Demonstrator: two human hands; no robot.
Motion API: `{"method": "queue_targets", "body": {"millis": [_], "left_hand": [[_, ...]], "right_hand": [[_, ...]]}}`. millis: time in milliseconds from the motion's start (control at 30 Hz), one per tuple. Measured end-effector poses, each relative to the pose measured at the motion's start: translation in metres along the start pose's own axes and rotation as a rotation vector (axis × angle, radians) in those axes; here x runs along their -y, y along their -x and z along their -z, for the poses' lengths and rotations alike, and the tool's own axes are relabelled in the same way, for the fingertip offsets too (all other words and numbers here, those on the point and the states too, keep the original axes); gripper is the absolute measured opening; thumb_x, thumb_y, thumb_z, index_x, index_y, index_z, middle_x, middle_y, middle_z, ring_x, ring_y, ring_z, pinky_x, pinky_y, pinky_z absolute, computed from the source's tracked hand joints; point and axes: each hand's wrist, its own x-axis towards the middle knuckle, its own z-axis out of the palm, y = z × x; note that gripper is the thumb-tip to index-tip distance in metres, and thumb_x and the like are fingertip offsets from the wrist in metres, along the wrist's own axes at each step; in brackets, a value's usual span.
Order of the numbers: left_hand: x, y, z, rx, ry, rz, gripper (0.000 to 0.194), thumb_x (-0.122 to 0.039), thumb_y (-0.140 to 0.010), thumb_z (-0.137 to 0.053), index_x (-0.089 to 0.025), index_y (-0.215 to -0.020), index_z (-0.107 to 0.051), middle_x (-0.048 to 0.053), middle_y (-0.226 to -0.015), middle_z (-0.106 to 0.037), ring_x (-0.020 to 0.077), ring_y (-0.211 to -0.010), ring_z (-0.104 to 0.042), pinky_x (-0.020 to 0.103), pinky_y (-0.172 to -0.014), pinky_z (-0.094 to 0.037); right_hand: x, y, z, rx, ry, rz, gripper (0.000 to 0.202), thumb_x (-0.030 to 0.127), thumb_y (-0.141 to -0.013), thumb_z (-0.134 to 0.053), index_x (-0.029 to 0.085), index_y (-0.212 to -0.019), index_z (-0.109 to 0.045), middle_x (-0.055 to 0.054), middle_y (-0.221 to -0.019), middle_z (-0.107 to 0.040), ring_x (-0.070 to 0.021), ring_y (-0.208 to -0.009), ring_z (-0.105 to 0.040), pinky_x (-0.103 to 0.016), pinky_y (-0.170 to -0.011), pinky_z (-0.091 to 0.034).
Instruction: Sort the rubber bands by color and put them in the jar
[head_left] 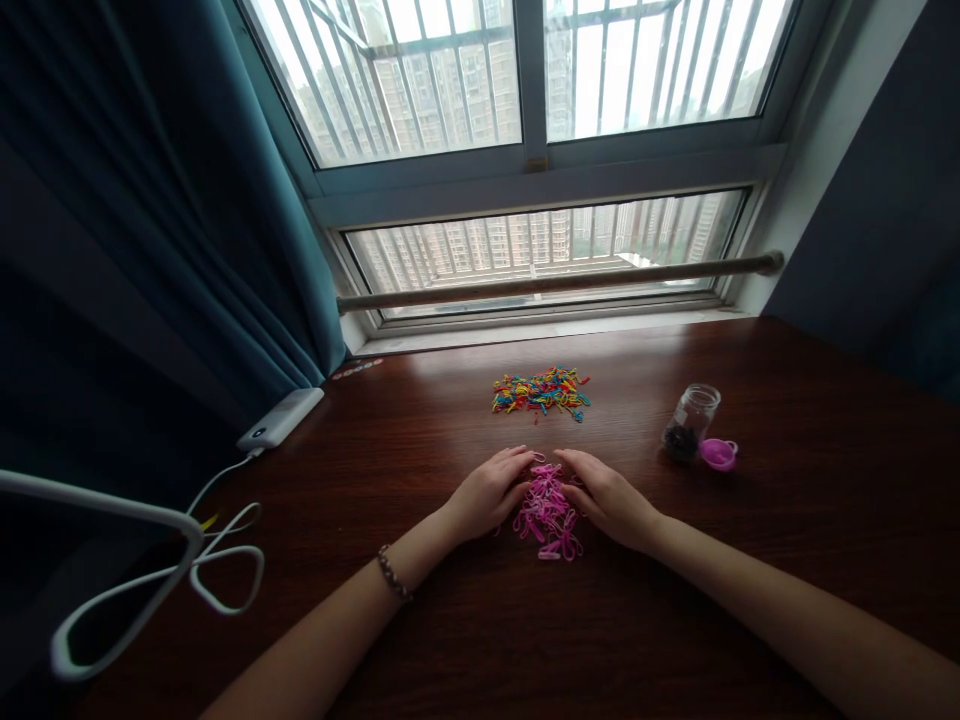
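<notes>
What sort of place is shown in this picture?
Probably a room in a home, perhaps on an upper floor: a long blue curtain hangs beside a window, and tall buildings that look like apartment blocks stand outside.

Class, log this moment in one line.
left hand: cupped beside pink pile | right hand: cupped opposite | multicolored pile: farther back | jar: open, right

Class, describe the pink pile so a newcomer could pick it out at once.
Find the brown table by the window. The pink pile lies on it, between the left hand and the right hand. Unlike the multicoloured pile nearer the window, it looks pink throughout.
</notes>
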Motion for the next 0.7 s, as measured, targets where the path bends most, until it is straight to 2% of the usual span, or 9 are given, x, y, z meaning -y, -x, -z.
{"method": "queue_targets", "body": {"millis": [133, 233, 300, 400, 467, 500, 567, 633, 700], "left_hand": [[-0.004, 0.000, 0.005, 0.063, 0.124, 0.000, 0.038, -0.025, -0.085, -0.043, -0.018, -0.122, -0.045, 0.010, -0.123, -0.051, 0.0203, -0.115, -0.045, 0.037, -0.098, -0.037], [-0.004, 0.001, 0.008, 0.069, 0.280, 0.032, 0.033, -0.025, -0.086, -0.040, -0.017, -0.117, -0.050, 0.010, -0.114, -0.058, 0.0184, -0.104, -0.054, 0.032, -0.090, -0.043], [-0.002, 0.002, 0.010, 0.040, 0.376, 0.072, 0.032, -0.025, -0.087, -0.039, -0.016, -0.114, -0.052, 0.009, -0.106, -0.062, 0.0169, -0.095, -0.058, 0.029, -0.084, -0.046], [0.006, 0.004, 0.016, -0.076, 0.440, 0.156, 0.029, -0.028, -0.085, -0.043, -0.014, -0.106, -0.057, 0.009, -0.095, -0.065, 0.0164, -0.086, -0.061, 0.027, -0.078, -0.047], [0.011, 0.005, 0.024, -0.134, 0.451, 0.241, 0.028, -0.031, -0.083, -0.047, -0.012, -0.099, -0.059, 0.007, -0.078, -0.066, 0.0146, -0.071, -0.061, 0.024, -0.066, -0.048], [0.014, 0.006, 0.029, -0.125, 0.468, 0.289, 0.028, -0.033, -0.082, -0.048, -0.011, -0.094, -0.060, 0.005, -0.067, -0.065, 0.0128, -0.061, -0.060, 0.022, -0.058, -0.046], [0.016, 0.008, 0.041, 0.023, 0.557, 0.382, 0.031, -0.036, -0.082, -0.047, -0.009, -0.079, -0.062, 0.001, -0.049, -0.058, 0.0091, -0.043, -0.052, 0.018, -0.045, -0.040], [0.016, 0.008, 0.053, 0.326, 0.701, 0.457, 0.039, -0.039, -0.083, -0.044, -0.009, -0.067, -0.062, 0.002, -0.044, -0.056, 0.0087, -0.038, -0.049, 0.018, -0.040, -0.037], [0.012, 0.008, 0.061, 0.657, 0.834, 0.497, 0.041, -0.041, -0.083, -0.043, -0.009, -0.067, -0.064, 0.007, -0.053, -0.063, 0.0120, -0.045, -0.056, 0.020, -0.043, -0.041]], "right_hand": [[0.006, 0.001, 0.002, 0.135, -0.118, 0.003, 0.049, 0.032, -0.083, -0.047, 0.017, -0.128, -0.035, -0.013, -0.124, -0.049, -0.0207, -0.114, -0.046, -0.039, -0.095, -0.039], [0.011, 0.001, 0.006, 0.176, -0.242, 0.014, 0.043, 0.028, -0.085, -0.044, 0.019, -0.126, -0.037, -0.010, -0.119, -0.054, -0.0181, -0.108, -0.051, -0.034, -0.091, -0.042], [0.014, 0.001, 0.009, 0.160, -0.299, 0.010, 0.035, 0.027, -0.087, -0.041, 0.019, -0.120, -0.043, -0.008, -0.111, -0.060, -0.0162, -0.101, -0.056, -0.030, -0.086, -0.044], [0.017, 0.002, 0.011, 0.075, -0.290, -0.003, 0.026, 0.029, -0.087, -0.039, 0.018, -0.105, -0.055, -0.007, -0.097, -0.065, -0.0150, -0.088, -0.060, -0.026, -0.078, -0.046], [0.021, 0.005, 0.012, 0.048, -0.275, 0.007, 0.025, 0.029, -0.087, -0.040, 0.017, -0.097, -0.059, -0.006, -0.088, -0.066, -0.0141, -0.081, -0.061, -0.024, -0.073, -0.046], [0.023, 0.006, 0.012, 0.066, -0.283, 0.025, 0.025, 0.029, -0.087, -0.039, 0.016, -0.094, -0.059, -0.006, -0.084, -0.066, -0.0132, -0.075, -0.061, -0.023, -0.070, -0.046], [0.028, 0.010, 0.011, 0.153, -0.319, 0.080, 0.026, 0.028, -0.088, -0.037, 0.016, -0.093, -0.060, -0.004, -0.075, -0.065, -0.0112, -0.065, -0.060, -0.021, -0.064, -0.045], [0.034, 0.012, 0.009, 0.254, -0.348, 0.135, 0.027, 0.027, -0.088, -0.036, 0.016, -0.093, -0.060, -0.003, -0.071, -0.065, -0.0102, -0.061, -0.059, -0.020, -0.061, -0.044], [0.038, 0.014, 0.007, 0.319, -0.346, 0.177, 0.027, 0.027, -0.088, -0.036, 0.016, -0.094, -0.060, -0.004, -0.074, -0.066, -0.0110, -0.065, -0.060, -0.020, -0.064, -0.045]]}}
